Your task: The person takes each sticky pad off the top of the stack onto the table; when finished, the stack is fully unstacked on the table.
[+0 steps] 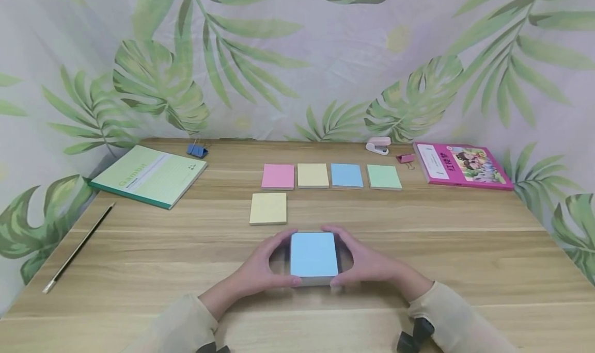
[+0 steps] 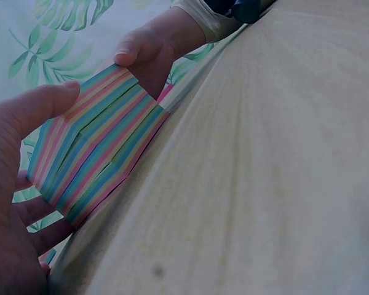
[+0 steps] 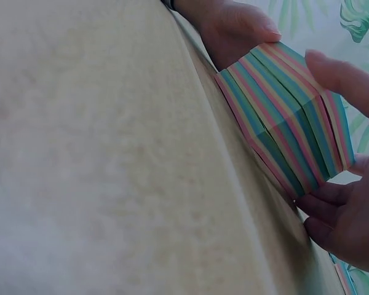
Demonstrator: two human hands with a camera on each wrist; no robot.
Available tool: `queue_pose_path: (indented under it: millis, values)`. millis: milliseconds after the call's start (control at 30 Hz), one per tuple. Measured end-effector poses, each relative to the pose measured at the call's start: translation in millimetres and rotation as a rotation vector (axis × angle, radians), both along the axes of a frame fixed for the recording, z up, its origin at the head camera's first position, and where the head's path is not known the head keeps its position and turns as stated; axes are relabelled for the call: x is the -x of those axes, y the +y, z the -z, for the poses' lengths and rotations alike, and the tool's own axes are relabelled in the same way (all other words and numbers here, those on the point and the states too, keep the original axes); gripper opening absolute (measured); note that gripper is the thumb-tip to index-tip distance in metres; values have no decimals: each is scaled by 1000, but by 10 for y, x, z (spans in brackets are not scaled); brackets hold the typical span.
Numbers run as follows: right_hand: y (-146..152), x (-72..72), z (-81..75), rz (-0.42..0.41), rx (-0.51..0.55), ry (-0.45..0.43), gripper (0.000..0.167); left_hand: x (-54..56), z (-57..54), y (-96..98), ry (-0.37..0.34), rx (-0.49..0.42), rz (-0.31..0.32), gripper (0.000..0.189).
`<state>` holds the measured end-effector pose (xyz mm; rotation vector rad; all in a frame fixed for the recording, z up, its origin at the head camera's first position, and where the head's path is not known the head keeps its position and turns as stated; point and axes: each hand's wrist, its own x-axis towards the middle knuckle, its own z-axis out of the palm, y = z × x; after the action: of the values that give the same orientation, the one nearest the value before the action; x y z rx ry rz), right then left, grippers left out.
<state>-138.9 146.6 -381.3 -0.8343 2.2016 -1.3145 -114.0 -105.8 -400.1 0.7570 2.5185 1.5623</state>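
The stack [image 1: 313,255] is grasped on the desk [image 1: 176,260] between the left hand [image 1: 256,269] and right hand [image 1: 371,262]. Its layers appear mostly squared, slight offsets remaining; beyond the hands, a yellow pad [image 1: 268,208] is left separate.

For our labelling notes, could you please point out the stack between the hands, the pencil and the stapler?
Stack [image 1: 313,255], head view: middle of its blue top.
Pencil [image 1: 80,246], head view: middle of its shaft.
Stapler [image 1: 380,141], head view: its pink upper part.

Room behind stack [image 1: 313,255], lone yellow pad [image 1: 268,208] obstructing back left
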Motion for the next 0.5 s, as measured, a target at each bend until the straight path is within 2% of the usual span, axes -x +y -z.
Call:
queue_pose_path:
  millis: [300,500]
  values:
    - [22,15,-23,-2,66,-13,85,1,-15,-9,-18,23,-9,87]
    - [94,22,-64,-6,170,-117,82,2,7,-16,-12,30,-10,87]
